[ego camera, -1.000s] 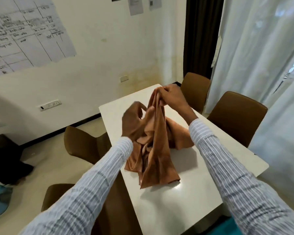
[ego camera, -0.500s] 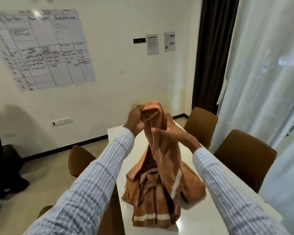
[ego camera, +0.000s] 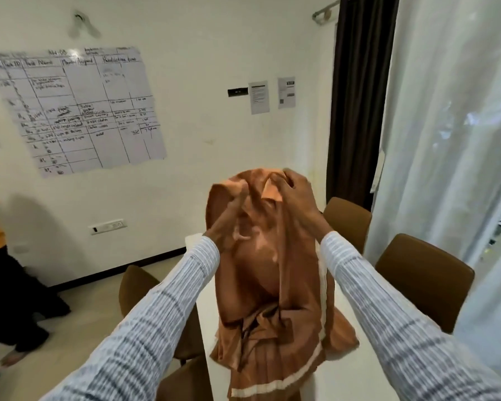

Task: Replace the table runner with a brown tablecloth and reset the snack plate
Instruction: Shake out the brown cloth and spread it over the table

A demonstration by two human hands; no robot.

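Observation:
A brown tablecloth (ego camera: 275, 285) with a pale stripe near its hem hangs bunched from both my hands, raised high over a white table (ego camera: 368, 363). Its lower folds rest crumpled on the tabletop. My left hand (ego camera: 229, 224) pinches the cloth's upper left edge. My right hand (ego camera: 298, 198) grips the top fold on the right. No table runner or snack plate shows in view.
Brown chairs stand on the right of the table (ego camera: 422, 279), at its far right (ego camera: 347, 218) and on its left (ego camera: 139, 287). White curtains (ego camera: 446, 140) hang on the right. A person (ego camera: 0, 256) stands at the far left by the wall.
Both hands have lifted the tablecloth higher, from table level up toward head height. The hands have shifted their grips along its top edge, and my view has tilted upward.

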